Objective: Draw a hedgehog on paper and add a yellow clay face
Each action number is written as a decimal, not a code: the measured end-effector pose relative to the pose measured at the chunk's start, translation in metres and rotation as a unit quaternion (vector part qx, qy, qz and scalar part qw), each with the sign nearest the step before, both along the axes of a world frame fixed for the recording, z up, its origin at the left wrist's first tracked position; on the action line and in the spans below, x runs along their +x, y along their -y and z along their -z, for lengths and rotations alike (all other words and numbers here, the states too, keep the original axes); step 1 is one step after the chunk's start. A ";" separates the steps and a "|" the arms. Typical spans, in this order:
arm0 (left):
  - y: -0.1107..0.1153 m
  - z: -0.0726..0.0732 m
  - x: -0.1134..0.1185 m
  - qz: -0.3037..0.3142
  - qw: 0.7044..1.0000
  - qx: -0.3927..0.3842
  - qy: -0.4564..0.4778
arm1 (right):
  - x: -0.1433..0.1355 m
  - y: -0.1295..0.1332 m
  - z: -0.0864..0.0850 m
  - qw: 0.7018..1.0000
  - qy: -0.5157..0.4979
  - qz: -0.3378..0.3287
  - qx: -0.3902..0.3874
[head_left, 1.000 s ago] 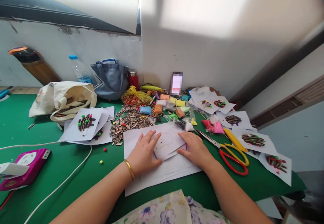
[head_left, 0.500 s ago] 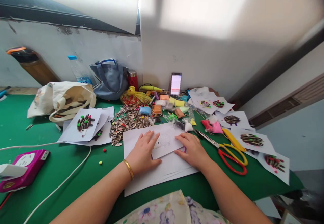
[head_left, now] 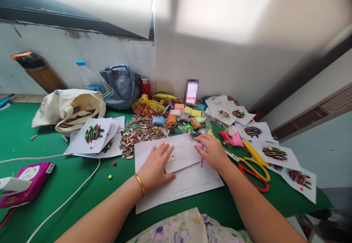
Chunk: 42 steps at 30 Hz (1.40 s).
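Note:
A small white sheet with a faint hedgehog-like drawing lies on larger white sheets near the table's front. My left hand rests with spread fingers on the left part of the small sheet. At its right edge, my right hand is raised a little, fingers curved and apart, with nothing seen in its grasp. A thin pink strip shows just left of my right palm. Red and yellow scissors lie right of my right wrist, their blades partly hidden by it.
Sunflower seeds are heaped behind my left hand, beside colored clay packets. Seed-decorated sheets lie left and right. Behind stand a phone, a blue bag and bottles. A cable crosses the left side.
My right hand has shifted slightly up and away from the small sheet's edge, uncovering more of the pink strip and the sheets beneath. My left hand keeps its place.

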State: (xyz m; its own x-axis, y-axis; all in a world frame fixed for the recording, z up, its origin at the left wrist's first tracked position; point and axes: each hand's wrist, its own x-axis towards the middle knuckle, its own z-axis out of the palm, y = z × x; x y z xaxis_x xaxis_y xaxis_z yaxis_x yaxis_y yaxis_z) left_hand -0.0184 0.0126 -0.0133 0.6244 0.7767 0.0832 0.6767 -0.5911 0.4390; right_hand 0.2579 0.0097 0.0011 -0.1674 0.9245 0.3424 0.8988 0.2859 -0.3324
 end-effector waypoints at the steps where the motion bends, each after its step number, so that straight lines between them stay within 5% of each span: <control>1: 0.000 0.000 0.000 0.002 1.000 0.000 -0.001 | 0.001 -0.004 -0.001 1.000 0.000 0.005 0.003; 9: -0.004 -0.003 -0.002 -0.013 0.999 0.031 0.003 | 0.010 -0.030 0.003 0.996 -0.007 0.090 0.015; 19: -0.006 -0.001 -0.001 -0.027 0.995 0.074 0.064 | 0.119 -0.027 -0.007 0.938 -0.018 0.331 0.095; 24: -0.006 -0.001 -0.001 -0.030 0.994 0.079 0.066 | 0.134 -0.019 -0.009 0.910 0.052 0.412 0.001; 29: -0.006 -0.001 -0.002 -0.026 0.993 0.087 0.072 | 0.118 -0.021 -0.001 0.916 0.146 0.361 -0.099; 32: -0.006 -0.002 -0.002 -0.025 0.993 0.097 0.070 | 0.106 -0.022 -0.007 0.918 0.159 0.357 -0.063; 35: -0.005 -0.004 0.000 -0.026 0.990 0.104 0.088 | 0.081 -0.022 -0.017 0.940 0.026 0.340 0.004; 37: -0.001 -0.008 0.001 -0.027 0.987 0.099 0.122 | 0.051 -0.020 -0.022 0.954 -0.164 0.250 -0.004; 39: 0.003 -0.011 0.002 -0.018 0.983 0.086 0.161 | 0.011 -0.014 -0.023 0.936 -0.324 0.113 -0.073; 42: 0.008 -0.015 0.002 0.025 0.979 0.065 0.193 | -0.044 -0.004 -0.021 0.888 -0.409 -0.058 -0.203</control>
